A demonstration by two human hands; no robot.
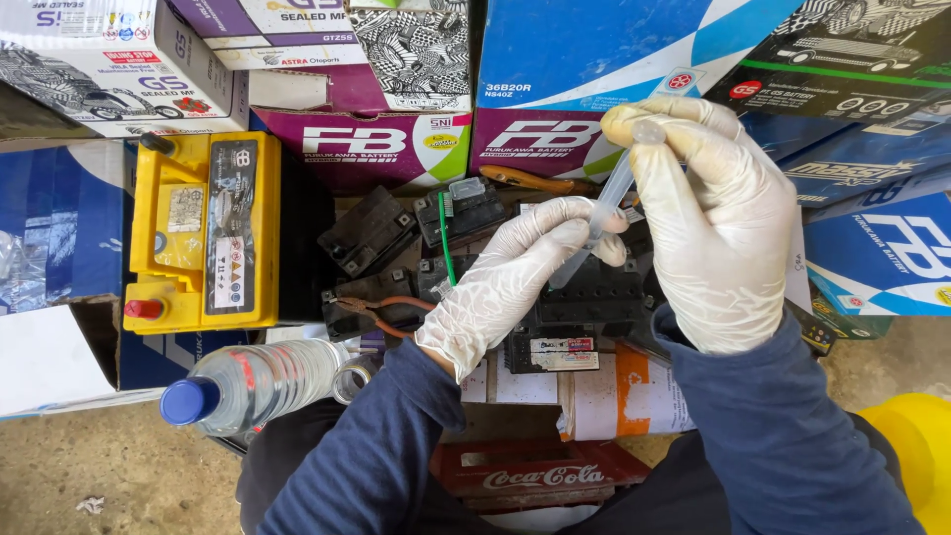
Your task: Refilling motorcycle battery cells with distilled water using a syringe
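Both my hands wear white gloves. My right hand (pixel 718 223) grips the bulb end of a clear plastic dropper (pixel 606 208), thumb pressed on its top. My left hand (pixel 515 272) pinches the dropper's lower shaft between thumb and fingers. The dropper's tip points down at a small black battery (pixel 580 307) that lies under both hands. Part of the battery is hidden by my left hand.
A yellow battery (pixel 203 233) stands at the left. A clear bottle with a blue cap (pixel 253 384) lies near my left arm. Pliers (pixel 376 312) rest on several small black batteries (pixel 371 233). Cardboard boxes (pixel 396 139) ring the back. A red crate (pixel 535 474) sits below.
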